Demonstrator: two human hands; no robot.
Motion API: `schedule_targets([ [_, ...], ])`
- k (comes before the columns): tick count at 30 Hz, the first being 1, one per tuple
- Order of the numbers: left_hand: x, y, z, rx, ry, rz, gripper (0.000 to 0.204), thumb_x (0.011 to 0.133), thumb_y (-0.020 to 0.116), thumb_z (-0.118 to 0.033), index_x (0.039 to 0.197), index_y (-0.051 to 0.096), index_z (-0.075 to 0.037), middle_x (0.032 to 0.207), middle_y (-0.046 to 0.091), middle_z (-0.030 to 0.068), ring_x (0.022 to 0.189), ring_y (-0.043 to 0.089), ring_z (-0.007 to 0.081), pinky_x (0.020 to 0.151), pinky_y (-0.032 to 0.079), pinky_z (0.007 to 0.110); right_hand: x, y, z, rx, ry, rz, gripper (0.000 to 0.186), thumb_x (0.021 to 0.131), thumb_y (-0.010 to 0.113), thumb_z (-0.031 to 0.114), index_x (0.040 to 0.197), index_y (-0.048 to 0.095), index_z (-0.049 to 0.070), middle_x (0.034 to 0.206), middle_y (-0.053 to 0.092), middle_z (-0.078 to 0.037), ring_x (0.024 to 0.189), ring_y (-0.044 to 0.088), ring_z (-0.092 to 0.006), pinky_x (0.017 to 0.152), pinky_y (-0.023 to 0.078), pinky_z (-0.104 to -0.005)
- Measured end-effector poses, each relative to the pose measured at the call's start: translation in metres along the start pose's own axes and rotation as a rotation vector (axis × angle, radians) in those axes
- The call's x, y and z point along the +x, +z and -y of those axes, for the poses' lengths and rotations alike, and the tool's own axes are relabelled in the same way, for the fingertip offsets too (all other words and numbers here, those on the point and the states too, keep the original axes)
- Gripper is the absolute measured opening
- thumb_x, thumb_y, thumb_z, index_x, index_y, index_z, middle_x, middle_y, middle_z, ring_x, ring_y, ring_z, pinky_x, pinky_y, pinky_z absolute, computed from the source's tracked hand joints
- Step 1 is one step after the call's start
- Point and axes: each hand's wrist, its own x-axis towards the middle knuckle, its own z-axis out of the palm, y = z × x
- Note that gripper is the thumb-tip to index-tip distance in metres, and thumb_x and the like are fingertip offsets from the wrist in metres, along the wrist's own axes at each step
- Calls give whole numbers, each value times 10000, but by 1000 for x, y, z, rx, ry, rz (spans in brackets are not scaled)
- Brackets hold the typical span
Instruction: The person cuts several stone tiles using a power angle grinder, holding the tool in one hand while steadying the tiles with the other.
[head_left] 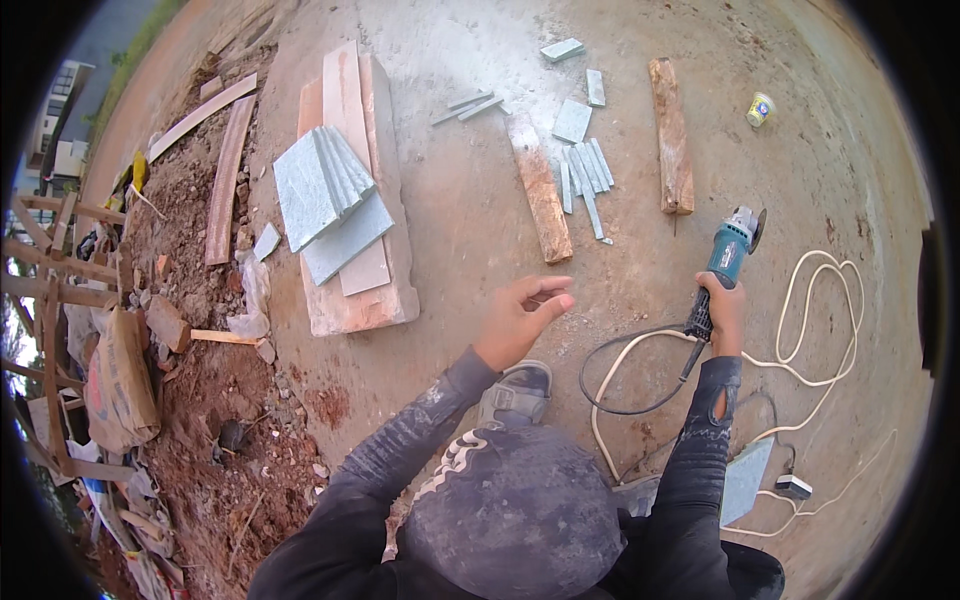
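Note:
My right hand (726, 312) is wrapped round the black rear handle of a teal angle grinder (733, 250). Its disc points up and away from me, off the ground. My left hand (525, 318) hovers over the concrete with fingers loosely bent, thumb apart, and nothing in it. Just beyond that hand lies a dusty wooden block (541, 190). Beside the block are several cut tile strips (588, 168) and a small square tile piece (572, 121). Farther left, a fanned stack of pale green-blue tiles (318, 190) rests on a brick-coloured slab (365, 318).
A second wooden block (672, 135) lies beyond the grinder, with a small cup (760, 109) to its right. A cream cable (850, 300) loops across the right side. Near my right arm lie a tile (746, 484) and a socket block (793, 487). Rubble (215, 400) and timber line the left.

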Motion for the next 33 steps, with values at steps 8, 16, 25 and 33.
schedule_targets([
  [8,11,-366,-10,250,-22,-951,593,888,715,-358,1299,526,25,1194,597,184,1066,580,258,931,460,383,72,-2,-61,-459,-15,-241,643,628,757,370,1052,578,-79,998,663,-248,925,660,-383,815,509,-437],
  [16,72,-396,8,-234,-238,-510,597,900,695,-295,1322,465,61,1158,642,171,981,674,252,850,555,357,40,13,-21,-719,48,-350,776,667,764,473,1215,510,-15,1087,652,-270,1027,633,-437,871,497,-494],
  [25,80,-404,26,-344,-113,-475,514,909,676,-241,1310,510,34,1152,661,141,973,679,241,848,557,347,39,30,-32,-669,36,-429,829,715,762,423,1360,416,33,1239,585,-238,1135,578,-409,919,478,-494],
  [33,66,-393,39,-447,-55,-485,506,919,658,-217,1321,486,37,1190,636,156,1031,654,274,905,539,393,31,24,-40,-681,-52,-385,837,726,768,432,1365,409,26,1250,572,-231,1195,531,-412,956,459,-493],
])
